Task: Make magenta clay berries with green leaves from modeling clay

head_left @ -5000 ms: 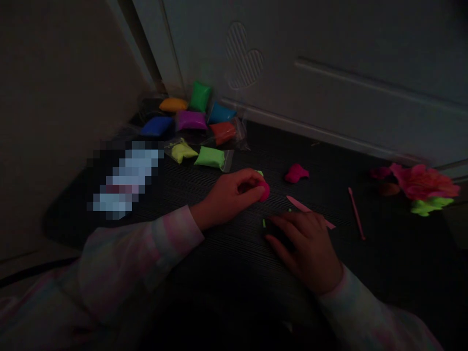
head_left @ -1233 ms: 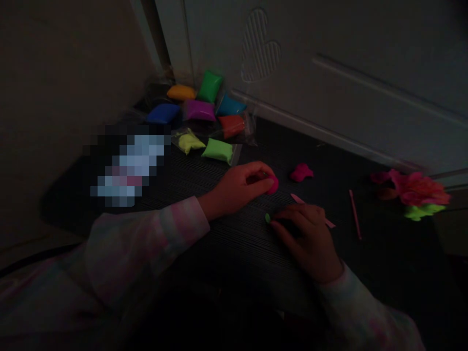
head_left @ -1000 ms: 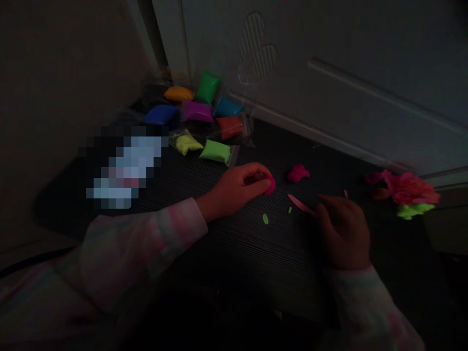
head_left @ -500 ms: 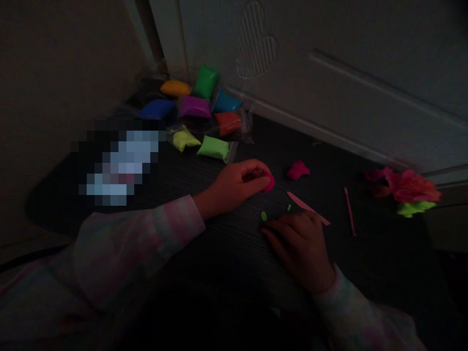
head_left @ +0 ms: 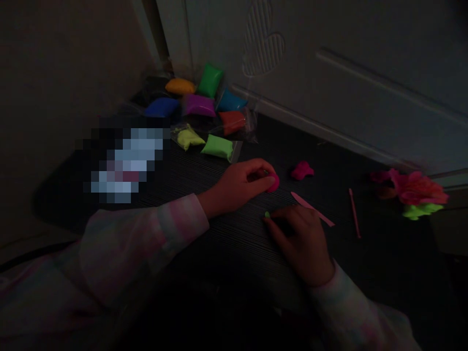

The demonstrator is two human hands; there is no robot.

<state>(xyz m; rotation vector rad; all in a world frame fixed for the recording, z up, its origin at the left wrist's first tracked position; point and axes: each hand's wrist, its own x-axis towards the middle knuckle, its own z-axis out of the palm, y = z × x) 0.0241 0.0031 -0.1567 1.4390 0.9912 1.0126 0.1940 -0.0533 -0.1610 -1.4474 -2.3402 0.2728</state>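
1. Currently pinching round hot-pink clay-like ball (head_left: 274,183) in left hand (head_left: 244,184), thumb against fingers, probably steadying it over dark wood-grain table (head_left: 234,248).
2. Curling right hand (head_left: 303,239), with thumb and forefinger narrowly apart at small light-green oval piece (head_left: 267,214), likely for fine control; not making out whether gripping or just touching.
3. Losing ball's far side behind fingers; seeing pixelation over pale object (head_left: 126,161).

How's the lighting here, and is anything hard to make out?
Head view: very dim, the tabletop nearly black, yet the pink ball stands out; head view: the right hand looks darker than the left hand; head view: a coarse pixelated patch hides detail at the left; head view: small glints show on the orange-red packet.
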